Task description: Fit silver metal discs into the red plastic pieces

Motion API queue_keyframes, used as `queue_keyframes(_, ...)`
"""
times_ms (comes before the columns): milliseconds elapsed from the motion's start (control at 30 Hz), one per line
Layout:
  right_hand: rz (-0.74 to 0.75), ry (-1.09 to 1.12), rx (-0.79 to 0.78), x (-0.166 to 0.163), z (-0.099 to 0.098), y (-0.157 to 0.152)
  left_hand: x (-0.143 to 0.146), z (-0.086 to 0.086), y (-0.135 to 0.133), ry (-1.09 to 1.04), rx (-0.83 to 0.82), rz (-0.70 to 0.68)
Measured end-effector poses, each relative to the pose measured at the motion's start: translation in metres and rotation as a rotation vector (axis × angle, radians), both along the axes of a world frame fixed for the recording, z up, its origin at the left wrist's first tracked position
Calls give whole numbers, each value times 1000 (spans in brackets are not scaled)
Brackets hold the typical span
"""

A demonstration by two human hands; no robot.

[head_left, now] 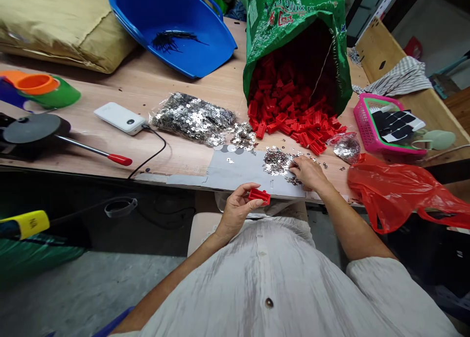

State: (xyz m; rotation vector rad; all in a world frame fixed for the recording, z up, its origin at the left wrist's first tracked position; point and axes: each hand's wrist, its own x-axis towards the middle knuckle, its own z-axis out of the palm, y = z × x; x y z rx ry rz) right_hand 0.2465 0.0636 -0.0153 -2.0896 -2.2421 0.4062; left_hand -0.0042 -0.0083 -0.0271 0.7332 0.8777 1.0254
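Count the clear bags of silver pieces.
2. The large bag lies beside the white power bank; the small bag sits between the spilled red parts and the pink basket. Others may be hidden.

The green woven plastic sack (pixel 293 14) is cut off by the top edge, and its dark inside hides how far back the red plastic pieces (pixel 290 107) run. The fingertips of the right hand (pixel 310 173) sink into the loose heap of tiny silver metal bits (pixel 275 161), so whether they pinch any cannot be told. Fingers of the left hand (pixel 237 210) cover one end of the small red plastic clip (pixel 259 196). The thin dark strands (pixel 171 37) in the blue plastic basin (pixel 205 68) are too fine to identify.
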Motion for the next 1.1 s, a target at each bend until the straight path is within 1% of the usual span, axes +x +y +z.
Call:
queue_keyframes(200,-48,6,-18,-8,-3,2,0,0,0,25,14,8)
queue_keyframes(500,-86,88,-8,5,1,0,-1,0,0,27,14,11)
queue_keyframes(600,-90,220,12,10,1,-1,0,1,0,8,12,6)
queue_keyframes(733,-75,524,14,11,2,-8,2,1,2,-28,7,24)
queue_keyframes(833,-5,767,-49,0,8,-19,3,1,6,-34,7,18)
queue_keyframes(900,52,874,-95,-13,12,-28,4,0,7,-17,27,5)
queue_keyframes(967,67,946,-102,-28,15,-37,4,-1,8,37,91,24)
queue_keyframes(1100,12,1053,-80,-52,11,-51,6,-2,7,256,331,106)
